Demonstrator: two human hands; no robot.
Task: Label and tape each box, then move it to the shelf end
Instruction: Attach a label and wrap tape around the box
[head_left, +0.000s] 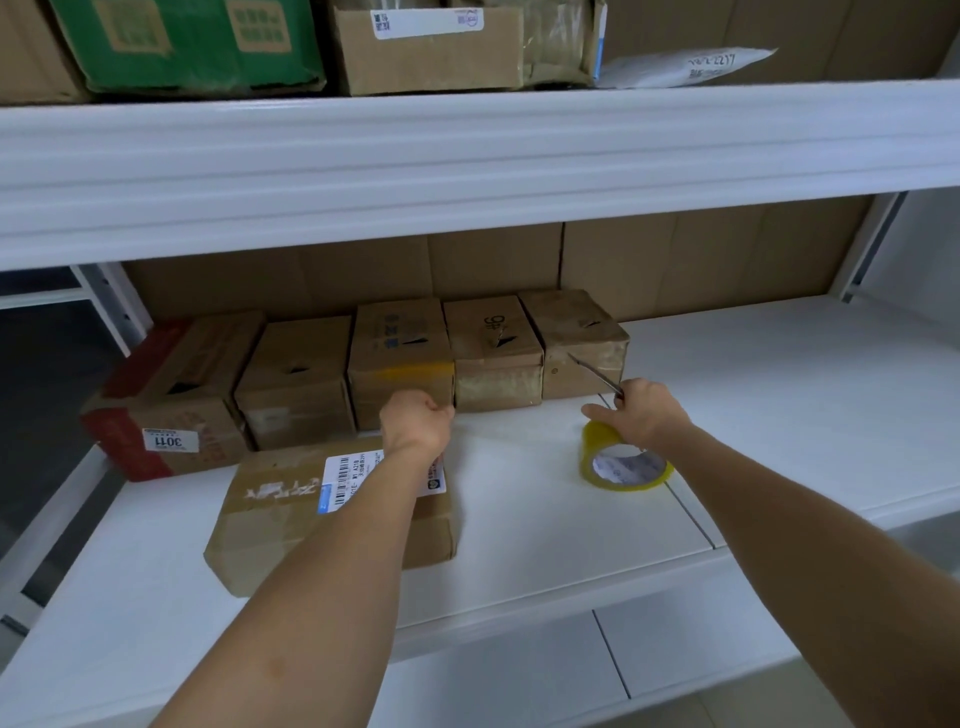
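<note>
Nearest, the labelled box (332, 509) lies untaped; left hand (415, 423) fisted empty, right hand (647, 413) gripping scissors (595, 373) whose blades could gouge neighbouring boxes (582, 343).

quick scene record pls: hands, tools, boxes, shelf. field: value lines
left hand: fist at the front of the middle box, grip not visible
right hand: holds scissors, blades pointing up-left
tape roll: yellow, on the shelf under the right hand
box row: five cardboard boxes along the back
flat box: lies in front, barcode label on top
</note>
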